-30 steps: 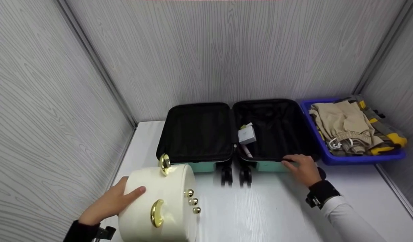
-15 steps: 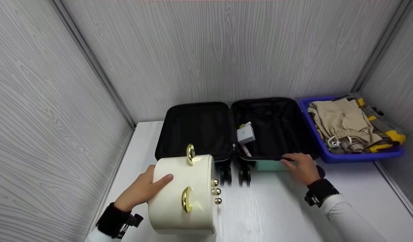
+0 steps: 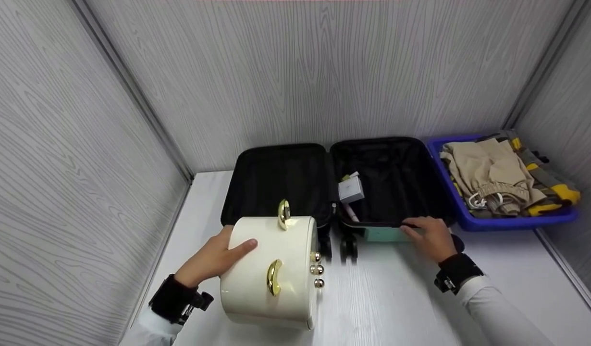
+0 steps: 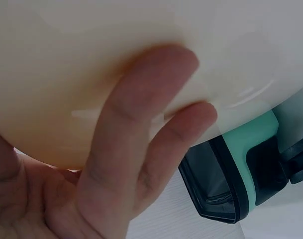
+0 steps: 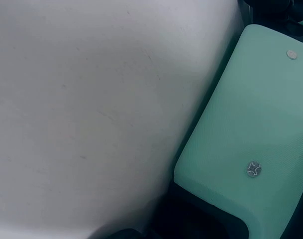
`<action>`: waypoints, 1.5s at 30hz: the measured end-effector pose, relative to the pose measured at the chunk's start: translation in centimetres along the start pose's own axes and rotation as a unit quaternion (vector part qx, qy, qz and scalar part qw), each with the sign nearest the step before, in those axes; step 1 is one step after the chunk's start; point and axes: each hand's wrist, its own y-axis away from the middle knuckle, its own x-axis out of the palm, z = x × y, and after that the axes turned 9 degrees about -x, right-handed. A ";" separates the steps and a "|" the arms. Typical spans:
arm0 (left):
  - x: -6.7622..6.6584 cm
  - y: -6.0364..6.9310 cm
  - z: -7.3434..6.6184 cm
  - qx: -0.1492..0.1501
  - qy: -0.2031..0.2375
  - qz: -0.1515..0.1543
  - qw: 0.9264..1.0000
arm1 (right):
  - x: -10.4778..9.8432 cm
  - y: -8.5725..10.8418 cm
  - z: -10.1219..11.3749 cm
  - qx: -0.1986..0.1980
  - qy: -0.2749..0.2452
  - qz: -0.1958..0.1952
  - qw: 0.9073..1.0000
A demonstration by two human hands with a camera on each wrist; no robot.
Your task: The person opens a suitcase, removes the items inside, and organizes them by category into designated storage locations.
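Note:
A cream, rounded case (image 3: pixel 250 283) with gold curved handles and gold balls on its right face is tilted in front of the open suitcase. My left hand (image 3: pixel 211 257) grips its left end, thumb on top; the left wrist view shows two fingers (image 4: pixel 121 129) against its glossy surface. The case overlaps the near edge of the suitcase's left half (image 3: pixel 281 178) in the head view. At the front rim of the right half (image 3: pixel 396 187), my right hand (image 3: pixel 435 240) holds the edge between thumb and fingers. The right wrist view shows only the mint-green shell (image 5: pixel 236 124), without the hand.
A small white box (image 3: pixel 350 190) and a pale pink tube (image 3: pixel 351 212) lie in the suitcase's right half. Against its right side stands a blue bin (image 3: pixel 521 223) of folded clothes, beige shorts (image 3: pixel 492 166) on top. Black wheels (image 3: pixel 348 248) jut toward me. Grey walls enclose the table.
My left hand has carried the cream case rightward and away from me, toward the suitcase, slowing in the last half second. My right hand has stayed on the rim.

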 end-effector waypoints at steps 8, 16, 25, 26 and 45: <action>-1.0 -0.7 -0.1 0.016 -0.018 0.022 0.999 | -0.1 0.0 0.3 0.011 -0.011 0.004 1.000; -1.6 -1.4 -0.5 0.070 -0.064 0.037 0.995 | -0.1 -0.4 1.2 0.012 -0.001 0.008 1.000; -0.5 -3.5 -3.9 0.093 -0.187 0.017 0.978 | 2.0 -3.2 10.2 -0.096 -0.095 0.017 0.991; -0.4 -3.8 -4.0 0.103 -0.207 0.024 0.973 | 2.3 -3.3 11.4 -0.106 -0.122 0.024 0.987; 0.0 -5.1 -3.1 0.132 -0.268 0.008 0.954 | 6.5 -4.6 20.5 -0.184 -0.290 0.021 0.939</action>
